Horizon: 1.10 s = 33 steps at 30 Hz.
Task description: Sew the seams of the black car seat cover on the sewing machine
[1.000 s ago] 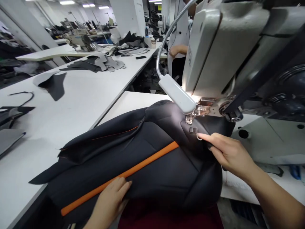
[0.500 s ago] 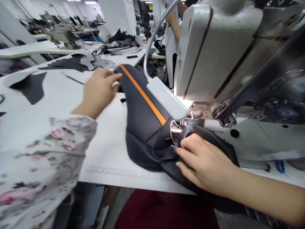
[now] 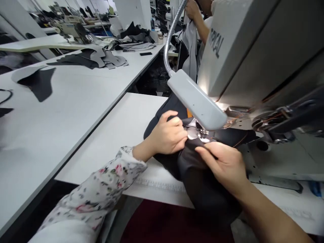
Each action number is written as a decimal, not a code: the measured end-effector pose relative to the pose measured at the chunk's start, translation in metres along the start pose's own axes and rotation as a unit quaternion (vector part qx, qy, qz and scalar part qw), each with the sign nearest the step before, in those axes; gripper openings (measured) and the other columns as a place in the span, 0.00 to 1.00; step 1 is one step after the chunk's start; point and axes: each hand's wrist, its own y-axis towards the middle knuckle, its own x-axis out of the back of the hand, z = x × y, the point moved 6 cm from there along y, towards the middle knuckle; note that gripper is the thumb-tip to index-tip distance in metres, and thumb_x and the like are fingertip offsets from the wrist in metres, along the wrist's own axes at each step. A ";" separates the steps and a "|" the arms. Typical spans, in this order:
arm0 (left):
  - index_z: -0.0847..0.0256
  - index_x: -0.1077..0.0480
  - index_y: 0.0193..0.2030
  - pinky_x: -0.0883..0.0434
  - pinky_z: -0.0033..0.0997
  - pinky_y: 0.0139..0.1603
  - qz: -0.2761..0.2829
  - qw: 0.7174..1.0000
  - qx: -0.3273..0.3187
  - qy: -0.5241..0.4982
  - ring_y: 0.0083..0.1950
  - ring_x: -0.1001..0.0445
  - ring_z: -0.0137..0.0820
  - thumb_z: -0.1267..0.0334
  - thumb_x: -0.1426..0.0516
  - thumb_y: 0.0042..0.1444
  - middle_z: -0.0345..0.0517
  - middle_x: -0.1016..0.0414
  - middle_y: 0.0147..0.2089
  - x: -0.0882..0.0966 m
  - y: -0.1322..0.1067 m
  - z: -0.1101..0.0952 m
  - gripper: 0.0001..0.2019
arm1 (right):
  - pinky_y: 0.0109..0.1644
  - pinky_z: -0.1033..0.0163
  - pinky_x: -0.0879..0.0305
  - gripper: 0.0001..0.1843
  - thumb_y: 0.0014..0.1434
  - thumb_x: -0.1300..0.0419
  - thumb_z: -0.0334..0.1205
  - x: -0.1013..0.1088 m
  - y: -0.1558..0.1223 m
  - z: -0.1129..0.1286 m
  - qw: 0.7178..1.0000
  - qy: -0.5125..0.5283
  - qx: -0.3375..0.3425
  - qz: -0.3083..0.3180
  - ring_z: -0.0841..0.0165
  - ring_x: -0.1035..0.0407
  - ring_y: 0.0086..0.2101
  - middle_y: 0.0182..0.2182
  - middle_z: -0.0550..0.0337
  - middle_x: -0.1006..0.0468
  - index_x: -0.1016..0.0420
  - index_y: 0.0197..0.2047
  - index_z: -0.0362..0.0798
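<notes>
Black leather-like fabric with an orange stripe (image 3: 202, 179) drapes over the sewing machine's bed and hangs down past the table's front edge. My left hand (image 3: 168, 133) is closed on its left part, close to the needle area; the fingertips are partly hidden in the folds. Thumb and fingers of my right hand (image 3: 222, 160) pinch the fabric just in front of the presser foot (image 3: 204, 131). Most of the orange stripe is hidden behind the machine lamp (image 3: 197, 99). The sewing machine (image 3: 235, 57) stands over the fabric, its needle area brightly lit.
A printed ruler scale (image 3: 162, 185) runs along the table's front edge. On the white table (image 3: 83, 91) to the left lie cut fabric pieces (image 3: 96, 57) and a dark phone (image 3: 145, 53). Beyond the machine a co-worker's hand (image 3: 192, 9) holds grey fabric.
My left hand has come from the fabric's far corner to beside the needle. The fabric has turned and bunched, covering most of the orange stripe. The view has shifted.
</notes>
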 end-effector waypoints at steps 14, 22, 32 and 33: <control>0.76 0.49 0.75 0.45 0.47 0.79 -0.131 0.984 0.111 -0.042 0.80 0.48 0.42 0.67 0.51 0.70 0.67 0.28 0.66 -0.050 -0.075 -0.088 0.29 | 0.16 0.71 0.47 0.20 0.57 0.31 0.56 -0.016 -0.037 -0.058 0.780 0.456 -0.419 -0.083 0.75 0.44 0.22 0.24 0.65 0.37 0.26 0.34 0.47; 0.67 0.29 0.56 0.45 0.44 0.78 -0.152 0.982 0.061 -0.093 0.68 0.28 0.35 0.67 0.54 0.74 0.54 0.19 0.55 -0.031 -0.028 -0.059 0.14 | 0.14 0.76 0.51 0.38 0.61 0.32 0.53 -0.002 -0.053 -0.052 0.790 0.451 -0.412 0.057 0.81 0.48 0.15 0.29 0.71 0.33 0.42 0.69 0.66; 0.63 0.28 0.58 0.34 0.46 0.71 -0.132 0.980 0.085 -0.121 0.63 0.24 0.35 0.65 0.50 0.73 0.52 0.18 0.55 -0.016 -0.024 -0.060 0.13 | 0.16 0.73 0.39 0.23 0.53 0.26 0.51 -0.004 -0.039 -0.055 0.740 0.506 -0.442 0.033 0.76 0.39 0.22 0.30 0.57 0.25 0.15 0.50 0.51; 0.63 0.28 0.57 0.34 0.45 0.70 -0.122 0.983 0.081 -0.114 0.61 0.23 0.35 0.65 0.50 0.73 0.51 0.17 0.54 -0.016 -0.022 -0.059 0.13 | 0.16 0.72 0.36 0.23 0.53 0.27 0.53 -0.004 -0.038 -0.057 0.761 0.483 -0.432 0.028 0.73 0.36 0.24 0.32 0.55 0.22 0.14 0.50 0.52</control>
